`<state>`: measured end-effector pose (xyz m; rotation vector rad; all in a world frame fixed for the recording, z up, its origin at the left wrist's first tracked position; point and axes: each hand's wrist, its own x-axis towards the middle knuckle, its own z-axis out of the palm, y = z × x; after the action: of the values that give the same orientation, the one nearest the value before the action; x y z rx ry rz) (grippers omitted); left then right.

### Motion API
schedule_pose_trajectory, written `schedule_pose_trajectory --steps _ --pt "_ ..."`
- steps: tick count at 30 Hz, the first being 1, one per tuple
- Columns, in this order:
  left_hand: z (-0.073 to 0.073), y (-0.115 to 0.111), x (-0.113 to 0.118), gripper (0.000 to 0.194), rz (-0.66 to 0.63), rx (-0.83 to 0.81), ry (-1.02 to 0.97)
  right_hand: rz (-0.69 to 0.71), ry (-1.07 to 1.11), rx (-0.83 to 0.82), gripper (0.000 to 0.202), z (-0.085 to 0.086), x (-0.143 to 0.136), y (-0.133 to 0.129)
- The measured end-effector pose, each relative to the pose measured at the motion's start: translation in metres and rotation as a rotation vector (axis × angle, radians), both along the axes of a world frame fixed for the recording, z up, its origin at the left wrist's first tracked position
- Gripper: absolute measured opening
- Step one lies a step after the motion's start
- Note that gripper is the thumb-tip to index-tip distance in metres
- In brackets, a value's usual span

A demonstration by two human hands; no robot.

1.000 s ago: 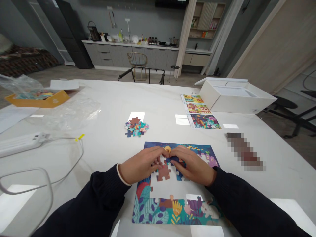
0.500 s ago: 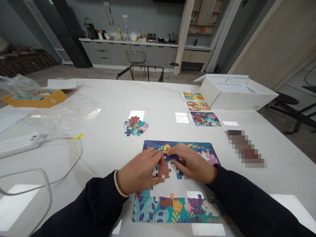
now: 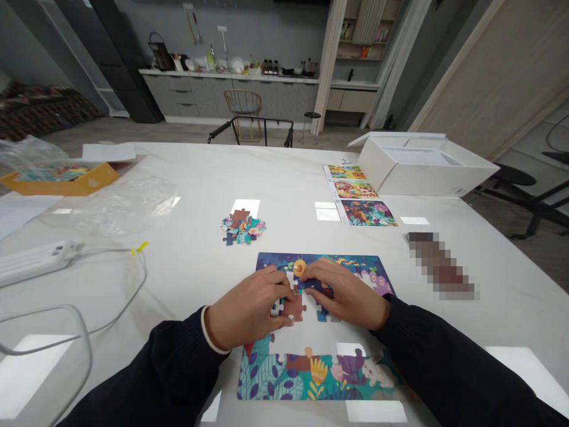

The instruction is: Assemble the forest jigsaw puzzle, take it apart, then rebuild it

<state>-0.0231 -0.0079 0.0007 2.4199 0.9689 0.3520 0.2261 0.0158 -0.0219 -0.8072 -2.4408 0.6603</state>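
A partly assembled jigsaw puzzle (image 3: pixel 275 379) lies on the white table, its colourful edge pieces framing a bare white middle. My left hand (image 3: pixel 246 305) comes in from the left, fingers bent, with thumb and fingertips on a brown puzzle piece (image 3: pixel 293 309). Against its top side is a dark blue puzzle piece (image 3: pixel 315 286), pinched under the curled fingers of my right hand (image 3: pixel 347 292). The fingers partly cover the joint between these pieces. Below my right thumb shows a blue puzzle piece (image 3: pixel 328 314). Farther off sits a small heap of loose puzzle pieces (image 3: pixel 243 228).
Picture sheets (image 3: pixel 362 190) lie beside an open white box (image 3: pixel 427 166) at the back right. A blurred-out object (image 3: pixel 440 264) is on the right. Leftward are a yellow box (image 3: pixel 84 182), crumpled clear plastic (image 3: pixel 127 207) and a power strip (image 3: pixel 38 261) with its cable.
The view has shifted slightly. My left hand's fingers have drawn back a little to the left, showing more of the joint near the brown piece. My right hand stays in place.
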Motion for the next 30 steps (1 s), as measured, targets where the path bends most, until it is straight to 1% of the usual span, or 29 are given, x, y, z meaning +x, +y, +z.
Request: schedule_pose_trajectory --steps 5,9,11,19,24,30 --pt "0.0017 0.0002 0.0001 0.027 0.004 -0.013 -0.010 0.005 0.007 0.005 0.027 -0.0002 0.0004 0.0005" --pt "0.0024 0.0001 -0.0007 0.042 0.036 -0.049 0.002 0.004 0.008 0.005 0.027 0.0012 -0.0004 0.0002" --pt "0.0028 -0.0004 -0.0011 0.047 0.056 -0.059 0.010 0.002 0.008 0.006 0.026 0.0028 -0.0008 -0.0002" --pt "0.0044 -0.0035 -0.0018 0.033 0.048 -0.043 -0.003 0.004 -0.005 -0.001 0.023 0.0061 -0.0012 -0.0001" --pt "0.0065 -0.0039 -0.0031 0.029 0.052 -0.018 0.011 0.003 -0.006 -0.009 0.023 0.0050 -0.0008 -0.0002" --pt "0.0100 -0.0015 -0.0070 0.027 0.028 0.026 0.034 -0.005 -0.009 -0.014 0.023 0.0035 -0.0008 -0.0004"
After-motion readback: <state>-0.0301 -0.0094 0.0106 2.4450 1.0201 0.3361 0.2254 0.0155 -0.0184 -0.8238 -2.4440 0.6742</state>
